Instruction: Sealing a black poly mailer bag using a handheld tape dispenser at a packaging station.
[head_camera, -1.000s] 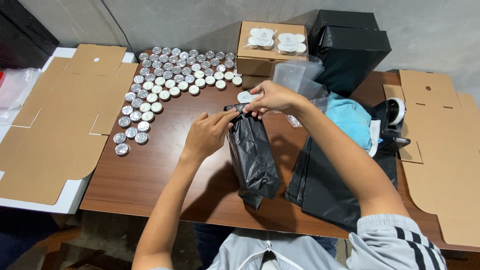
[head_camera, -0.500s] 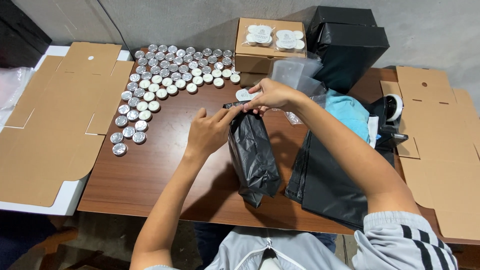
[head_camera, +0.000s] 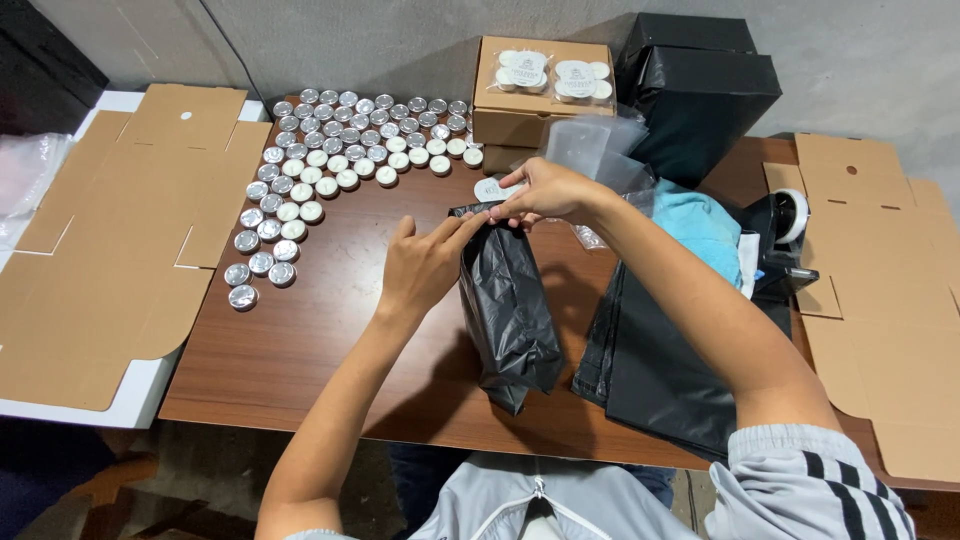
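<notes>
Head view: a black plastic bag (head_camera: 508, 305) lies on the brown counter (head_camera: 330, 330), its mouth pointing away from the person. The left hand (head_camera: 425, 262) pinches the near-left edge of that mouth with its fingertips, apparently to hold it steady. The right hand (head_camera: 545, 190) grips the far edge of the mouth, fingers curled shut on the plastic, and seems also to press a small round white candle (head_camera: 497, 188) right at the opening. Held from both sides, the mouth is pulled taut. Left of the bag, rows of silver-cupped candles (head_camera: 330, 170) curve across the counter, within easy reach. Beyond the bag sits a cardboard box (head_camera: 540, 100) topped with packed candles. To the bag's right lie flat black bags (head_camera: 660, 370), a blue cloth (head_camera: 705, 225) and a tape dispenser (head_camera: 790, 225).
</notes>
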